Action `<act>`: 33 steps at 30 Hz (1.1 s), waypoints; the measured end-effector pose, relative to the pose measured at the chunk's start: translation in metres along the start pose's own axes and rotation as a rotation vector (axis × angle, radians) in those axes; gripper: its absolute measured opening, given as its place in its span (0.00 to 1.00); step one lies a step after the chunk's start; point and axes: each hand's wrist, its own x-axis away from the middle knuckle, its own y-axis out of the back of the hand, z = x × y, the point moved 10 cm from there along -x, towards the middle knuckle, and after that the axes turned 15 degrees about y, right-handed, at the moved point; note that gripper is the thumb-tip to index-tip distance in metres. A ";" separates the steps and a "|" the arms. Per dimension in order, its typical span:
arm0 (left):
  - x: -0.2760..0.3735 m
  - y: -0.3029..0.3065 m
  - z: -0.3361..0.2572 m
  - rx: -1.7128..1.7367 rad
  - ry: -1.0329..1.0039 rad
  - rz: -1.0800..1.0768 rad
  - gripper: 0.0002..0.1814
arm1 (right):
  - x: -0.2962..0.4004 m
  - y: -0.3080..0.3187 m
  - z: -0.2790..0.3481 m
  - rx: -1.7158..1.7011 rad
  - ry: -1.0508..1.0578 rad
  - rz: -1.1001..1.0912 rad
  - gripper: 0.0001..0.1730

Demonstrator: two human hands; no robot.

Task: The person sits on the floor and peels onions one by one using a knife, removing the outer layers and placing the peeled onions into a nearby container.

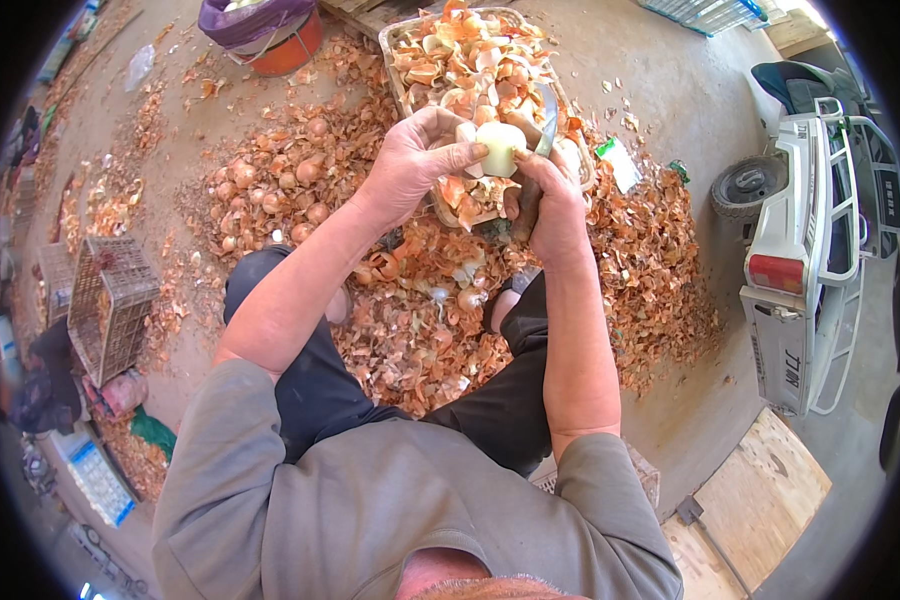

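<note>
A pale peeled onion [500, 147] is held above a plastic crate [394, 69] heaped with onion skins. My left hand [421, 159] grips the onion from its left side, the thumb on its front. In my right hand [552, 196] is a knife [548, 120], its curved blade pointing up and away from me. The right thumb touches the onion's right side, and the handle lies mostly hidden in the palm. Loose onion skins [465, 204] hang over the near end of the crate, just under the onion.
Unpeeled onions [270, 196] lie among skins left of the crate. A skin heap [652, 277] spreads to the right. An orange bucket with a purple liner [289, 46] stands at the far left. A white vehicle [802, 262] is parked right; an empty plastic crate [112, 307] lies left.
</note>
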 end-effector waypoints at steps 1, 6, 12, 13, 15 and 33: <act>0.000 0.001 0.001 -0.006 -0.001 -0.004 0.20 | -0.001 0.001 0.002 0.091 0.024 0.013 0.31; 0.001 0.002 0.002 -0.057 -0.075 -0.061 0.15 | -0.005 0.000 0.011 0.363 0.213 -0.007 0.30; 0.004 -0.010 -0.004 -0.167 -0.093 -0.008 0.12 | -0.004 0.003 0.014 0.413 0.195 -0.005 0.33; 0.006 -0.011 -0.005 -0.126 -0.093 0.005 0.12 | -0.003 0.006 0.011 0.355 0.130 -0.019 0.32; 0.005 -0.004 -0.008 -0.209 -0.092 -0.047 0.11 | -0.001 0.012 0.008 0.237 0.001 -0.050 0.30; 0.007 0.004 -0.012 -0.100 -0.079 -0.130 0.14 | -0.001 0.010 -0.005 0.120 -0.049 -0.055 0.26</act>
